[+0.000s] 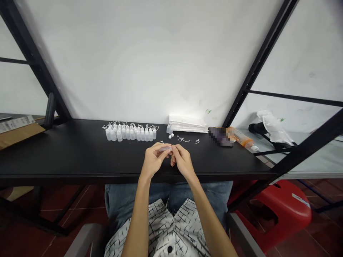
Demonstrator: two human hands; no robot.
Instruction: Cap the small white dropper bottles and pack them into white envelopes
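My left hand (153, 160) and my right hand (182, 161) meet over the near middle of the black table (66, 153). Together they pinch a small clear bottle (165, 148), held sideways between the fingertips of both hands. Behind them, a row of several small white dropper bottles (130, 132) stands on the table. A few loose caps (170, 134) and thin white tethers (183, 139) lie just beyond my hands.
A stack of white sheets (187, 124) rests against the white wall at the back. An orange tube (242, 139) lies at the table's right end. A cardboard box (16, 130) sits far left. A red stool (281, 210) stands lower right. Black frame bars cross both sides.
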